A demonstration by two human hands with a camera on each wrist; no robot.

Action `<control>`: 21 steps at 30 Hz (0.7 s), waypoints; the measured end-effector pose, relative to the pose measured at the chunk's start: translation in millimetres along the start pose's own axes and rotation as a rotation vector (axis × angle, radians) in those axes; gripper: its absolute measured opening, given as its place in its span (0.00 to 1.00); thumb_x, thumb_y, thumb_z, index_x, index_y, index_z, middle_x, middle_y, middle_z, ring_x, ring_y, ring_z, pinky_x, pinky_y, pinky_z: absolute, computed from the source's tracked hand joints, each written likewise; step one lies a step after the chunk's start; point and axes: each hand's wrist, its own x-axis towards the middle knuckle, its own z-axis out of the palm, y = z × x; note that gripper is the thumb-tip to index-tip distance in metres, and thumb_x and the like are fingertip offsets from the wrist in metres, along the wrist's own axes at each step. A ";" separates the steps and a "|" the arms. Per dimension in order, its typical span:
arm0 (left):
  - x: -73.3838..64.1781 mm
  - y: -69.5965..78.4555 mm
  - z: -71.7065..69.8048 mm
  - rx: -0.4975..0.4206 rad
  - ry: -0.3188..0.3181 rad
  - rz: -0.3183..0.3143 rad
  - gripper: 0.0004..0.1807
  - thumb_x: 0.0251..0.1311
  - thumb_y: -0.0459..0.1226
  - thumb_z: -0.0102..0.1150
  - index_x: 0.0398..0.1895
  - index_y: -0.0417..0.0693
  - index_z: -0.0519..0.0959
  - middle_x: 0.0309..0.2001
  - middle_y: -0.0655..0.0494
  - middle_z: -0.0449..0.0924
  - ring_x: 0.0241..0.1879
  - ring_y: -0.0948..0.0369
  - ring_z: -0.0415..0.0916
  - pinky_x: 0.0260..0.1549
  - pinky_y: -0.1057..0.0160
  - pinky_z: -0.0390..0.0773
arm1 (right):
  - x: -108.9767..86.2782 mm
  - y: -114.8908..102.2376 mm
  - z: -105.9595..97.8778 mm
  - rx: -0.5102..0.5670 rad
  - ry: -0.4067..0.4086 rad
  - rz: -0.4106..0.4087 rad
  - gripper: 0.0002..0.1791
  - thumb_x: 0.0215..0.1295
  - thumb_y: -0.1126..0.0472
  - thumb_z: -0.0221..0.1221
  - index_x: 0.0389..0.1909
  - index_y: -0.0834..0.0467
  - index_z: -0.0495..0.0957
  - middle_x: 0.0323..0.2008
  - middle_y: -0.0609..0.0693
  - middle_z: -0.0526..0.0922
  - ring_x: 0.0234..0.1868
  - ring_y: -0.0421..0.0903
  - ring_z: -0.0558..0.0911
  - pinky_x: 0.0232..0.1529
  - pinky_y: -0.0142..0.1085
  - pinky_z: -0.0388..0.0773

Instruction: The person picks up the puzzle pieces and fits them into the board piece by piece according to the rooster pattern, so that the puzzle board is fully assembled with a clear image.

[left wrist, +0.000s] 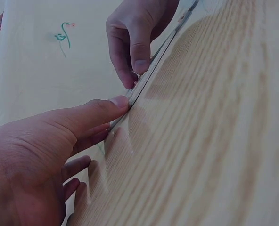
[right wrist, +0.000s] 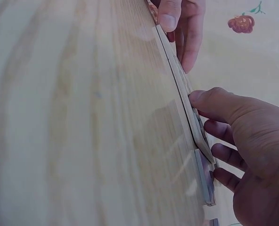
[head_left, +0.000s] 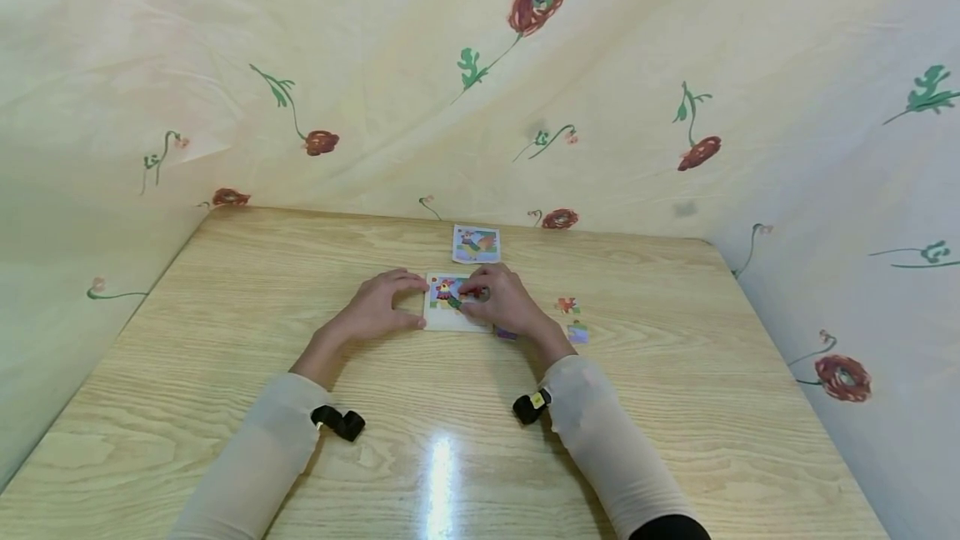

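Observation:
A small jigsaw puzzle board (head_left: pixel 450 323) with a colourful picture lies flat on the table. My left hand (head_left: pixel 375 304) holds its left side, thumb at the near corner and fingers at the far corner. Over the right part of the picture, my right hand (head_left: pixel 508 300) pinches a reddish puzzle piece (head_left: pixel 481 294) between thumb and fingers; the fingers partly cover it. In the right wrist view, the thumb and fingers are low over the board's edge (right wrist: pixel 179 89). A purple puzzle piece (head_left: pixel 506 334) lies by the board's near right corner, partly under the right hand.
A picture card (head_left: pixel 476 245) lies beyond the board, showing a similar picture. To the right are an orange puzzle piece (head_left: pixel 567 305) and a purple-green puzzle piece (head_left: pixel 577 332). Flowered cloth (head_left: pixel 390 107) hangs behind and beside the wooden table (head_left: pixel 675 407).

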 end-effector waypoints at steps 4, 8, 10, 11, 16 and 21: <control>-0.5 0.7 -0.1 0.001 0.004 0.000 0.32 0.58 0.46 0.74 0.67 0.54 0.79 0.74 0.51 0.71 0.80 0.46 0.55 0.77 0.31 0.51 | 0.0 -0.3 -0.9 0.004 -0.006 0.007 0.12 0.63 0.56 0.71 0.47 0.53 0.90 0.52 0.52 0.85 0.58 0.53 0.76 0.64 0.55 0.70; -1.9 2.5 -0.8 -0.001 0.002 -0.002 0.33 0.58 0.46 0.74 0.67 0.53 0.79 0.74 0.50 0.70 0.80 0.45 0.54 0.77 0.31 0.50 | -2.3 1.7 -5.6 0.049 -0.008 0.009 0.11 0.65 0.56 0.69 0.47 0.52 0.90 0.50 0.49 0.86 0.55 0.51 0.77 0.58 0.50 0.74; -2.7 3.0 -1.3 -0.009 -0.001 -0.007 0.33 0.58 0.46 0.74 0.68 0.54 0.78 0.75 0.51 0.70 0.81 0.45 0.53 0.77 0.30 0.49 | -4.4 3.8 -9.6 0.075 -0.005 0.005 0.09 0.67 0.56 0.68 0.46 0.52 0.90 0.48 0.48 0.86 0.54 0.50 0.78 0.56 0.48 0.76; -2.9 3.0 -1.2 -0.013 -0.002 -0.010 0.33 0.58 0.46 0.74 0.68 0.54 0.78 0.75 0.51 0.70 0.81 0.45 0.53 0.77 0.30 0.49 | -5.8 4.9 -12.1 0.083 -0.004 0.003 0.09 0.67 0.57 0.68 0.45 0.52 0.90 0.48 0.48 0.86 0.54 0.51 0.79 0.56 0.49 0.76; -3.7 2.4 -0.6 -0.022 -0.012 -0.024 0.34 0.58 0.47 0.73 0.69 0.55 0.77 0.76 0.53 0.68 0.82 0.46 0.51 0.77 0.30 0.45 | -16.1 13.7 -26.2 0.106 0.006 0.034 0.09 0.68 0.56 0.67 0.46 0.52 0.89 0.52 0.50 0.85 0.59 0.55 0.79 0.62 0.56 0.77; -4.2 1.3 -0.4 -0.011 -0.016 -0.024 0.34 0.59 0.47 0.73 0.70 0.55 0.77 0.76 0.52 0.67 0.82 0.46 0.51 0.77 0.29 0.44 | -31.3 25.5 -42.5 0.142 0.017 0.088 0.13 0.68 0.55 0.67 0.50 0.55 0.87 0.55 0.52 0.83 0.61 0.57 0.78 0.62 0.58 0.78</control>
